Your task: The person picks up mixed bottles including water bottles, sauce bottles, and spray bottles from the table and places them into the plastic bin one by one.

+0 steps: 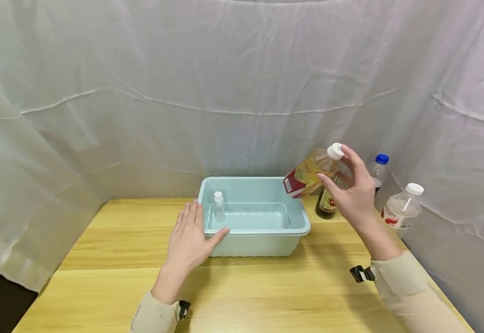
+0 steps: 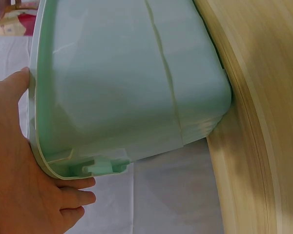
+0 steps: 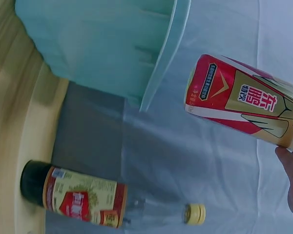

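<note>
Right hand [image 1: 355,194] gripping bottle [image 1: 310,175], dark bottle [image 1: 327,204] behind, blue-capped bottle [image 1: 377,171] nearby

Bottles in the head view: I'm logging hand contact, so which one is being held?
The white-capped bottle with the red-and-yellow label, tilted in the right hand; no hand grips the other four bottles.

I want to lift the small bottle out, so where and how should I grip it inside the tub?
Probably pinch its white cap from above: the small bottle appears upright, cap uppermost, and the walls of the tub rise around it, hindering a sideways approach.
</note>
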Tool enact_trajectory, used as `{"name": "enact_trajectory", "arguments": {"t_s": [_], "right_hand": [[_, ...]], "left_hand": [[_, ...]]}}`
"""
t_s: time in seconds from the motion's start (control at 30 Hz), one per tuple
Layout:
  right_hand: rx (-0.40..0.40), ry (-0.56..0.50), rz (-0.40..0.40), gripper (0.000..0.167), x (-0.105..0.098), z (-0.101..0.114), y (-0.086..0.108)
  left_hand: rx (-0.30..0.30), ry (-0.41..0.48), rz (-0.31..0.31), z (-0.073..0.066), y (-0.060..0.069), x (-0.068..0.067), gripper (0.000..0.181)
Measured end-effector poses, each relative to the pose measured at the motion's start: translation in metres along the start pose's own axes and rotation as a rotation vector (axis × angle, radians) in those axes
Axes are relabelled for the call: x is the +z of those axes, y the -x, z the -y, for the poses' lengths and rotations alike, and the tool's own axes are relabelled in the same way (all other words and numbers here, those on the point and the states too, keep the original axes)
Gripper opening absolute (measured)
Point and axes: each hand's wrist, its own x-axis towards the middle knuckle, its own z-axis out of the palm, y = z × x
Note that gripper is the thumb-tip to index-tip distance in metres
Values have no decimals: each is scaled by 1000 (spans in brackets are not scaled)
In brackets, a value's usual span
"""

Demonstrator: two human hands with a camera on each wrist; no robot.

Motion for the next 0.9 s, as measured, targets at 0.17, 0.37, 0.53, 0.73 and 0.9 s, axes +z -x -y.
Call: {"name": "enact_trajectory", "arguments": {"t_s": [0.17, 0.37, 0.53, 0.73, 0.9], "right_hand": [[4, -33, 35, 86, 16, 1, -4], [27, -39, 91, 85, 35, -3, -5], [87, -74, 142, 83, 54, -5, -6], [108, -162, 186, 77, 79, -7, -5], [116, -157, 264, 73, 97, -8, -1]], "left_hand": [[3, 5, 6, -4, -2, 1, 114], [5, 8, 17, -8, -3, 2, 114], [3, 4, 11, -8, -4, 2, 113], [4, 2, 6, -8, -5, 3, 113], [6, 2, 3, -8, -6, 4, 113]]}}
